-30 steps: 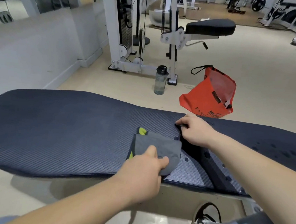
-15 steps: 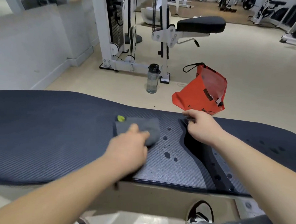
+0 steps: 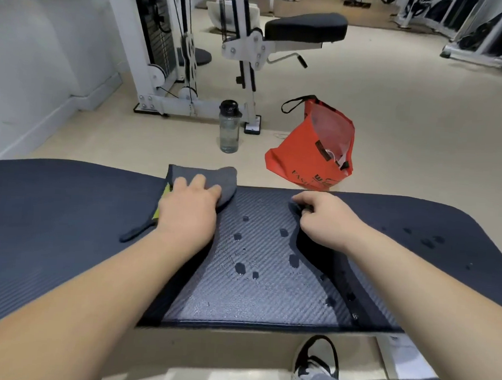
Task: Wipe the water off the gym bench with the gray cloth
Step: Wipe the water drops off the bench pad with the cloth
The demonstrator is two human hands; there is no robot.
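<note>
Fingers (image 3: 198,183) of the left hand (image 3: 188,212) are lying close together and pressing flat on the gray cloth (image 3: 203,176), which is sitting at the far edge of the gym bench (image 3: 51,221), at about 11 o'clock from the middle of the pad, with a strip of yellow-green trim showing beside the hand at its 9 o'clock. To the cloth's 3 o'clock, the right hand (image 3: 327,221) is resting on the pad with its fingers curled under and pinching a raised fold of the dark covering. Between the two hands, water drops (image 3: 240,268) are beading on the woven surface, and more are dotting the pad toward 3 o'clock, well apart from the cloth. Beyond the bench, at 12 o'clock, a clear water bottle (image 3: 229,126) with a black cap is standing upright on the floor, near an orange bag (image 3: 302,154) slumping open at roughly 1 o'clock. A white weight machine (image 3: 244,42) with a black seat is standing behind both. At 6 o'clock, a black-and-white shoe (image 3: 315,364) is showing under the bench edge.
</note>
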